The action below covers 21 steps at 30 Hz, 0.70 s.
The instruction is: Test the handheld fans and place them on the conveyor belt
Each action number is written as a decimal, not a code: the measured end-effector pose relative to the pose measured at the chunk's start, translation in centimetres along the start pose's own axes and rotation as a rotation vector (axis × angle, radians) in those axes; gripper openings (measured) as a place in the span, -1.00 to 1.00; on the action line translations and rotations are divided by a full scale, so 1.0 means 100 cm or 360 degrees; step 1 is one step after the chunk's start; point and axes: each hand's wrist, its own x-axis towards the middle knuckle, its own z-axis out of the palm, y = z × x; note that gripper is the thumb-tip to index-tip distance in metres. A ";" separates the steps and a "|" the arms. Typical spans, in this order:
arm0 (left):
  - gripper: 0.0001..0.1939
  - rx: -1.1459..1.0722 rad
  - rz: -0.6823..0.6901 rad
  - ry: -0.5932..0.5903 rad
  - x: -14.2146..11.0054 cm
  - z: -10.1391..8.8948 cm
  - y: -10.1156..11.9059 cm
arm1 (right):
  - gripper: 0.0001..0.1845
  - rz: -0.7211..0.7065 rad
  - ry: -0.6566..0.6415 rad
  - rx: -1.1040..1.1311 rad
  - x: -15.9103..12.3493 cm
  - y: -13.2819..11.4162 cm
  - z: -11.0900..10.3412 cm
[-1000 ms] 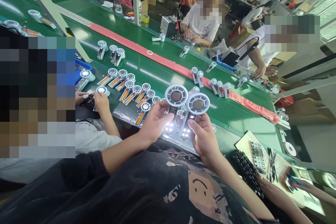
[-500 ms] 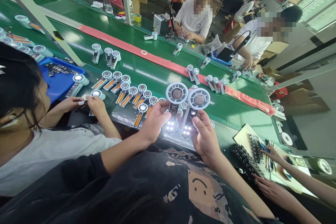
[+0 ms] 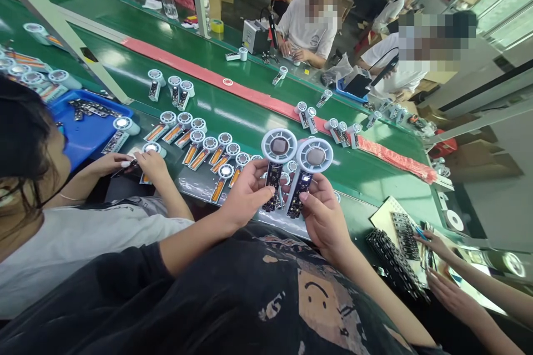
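Note:
My left hand (image 3: 252, 191) is closed around a handheld fan (image 3: 278, 145) with a pale round head and a dark circuit board exposed along its handle. The thumb lies on that board. In my right hand (image 3: 327, 208) is a second handheld fan (image 3: 315, 155) of the same kind, gripped by its handle with the thumb at the board's edge. Both are held upright side by side, heads almost touching, boards facing me. A small white spot shines on the right one's board. Partly hidden behind them are more fans on the bench.
Several fans with orange strips in their handles (image 3: 210, 144) lie left of my hands. A co-worker's hands (image 3: 152, 169) work at the left, by a blue tray (image 3: 89, 133) of boards. A red strip (image 3: 245, 95) runs along the green belt (image 3: 233, 111). Another person's hands (image 3: 445, 288) handle circuit boards (image 3: 395, 263) at right.
The bright white lights on both boards have gone out. My left thumb has shifted further onto its board. At the right, the other person's lower hand has moved rightward.

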 end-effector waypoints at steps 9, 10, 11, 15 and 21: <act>-0.51 0.0023 0.0014 0.0065 0.000 -0.003 -0.001 | -0.49 0.0034 -0.0025 -0.0004 0.003 0.000 0.004; -0.51 0.0039 0.0006 0.0079 0.000 -0.003 -0.001 | -0.50 0.0040 -0.0017 0.0004 0.003 0.000 0.004; -0.52 0.0052 -0.0006 0.0090 -0.001 -0.003 0.000 | -0.50 0.0046 -0.0009 0.0012 0.002 0.000 0.003; -0.51 0.0042 -0.0015 0.0087 -0.001 -0.001 0.001 | -0.50 0.0062 -0.0009 0.0015 0.001 0.001 0.002; -0.49 0.0025 0.0016 0.0022 -0.001 -0.001 0.000 | -0.51 0.0025 -0.0008 -0.0008 0.000 0.004 -0.002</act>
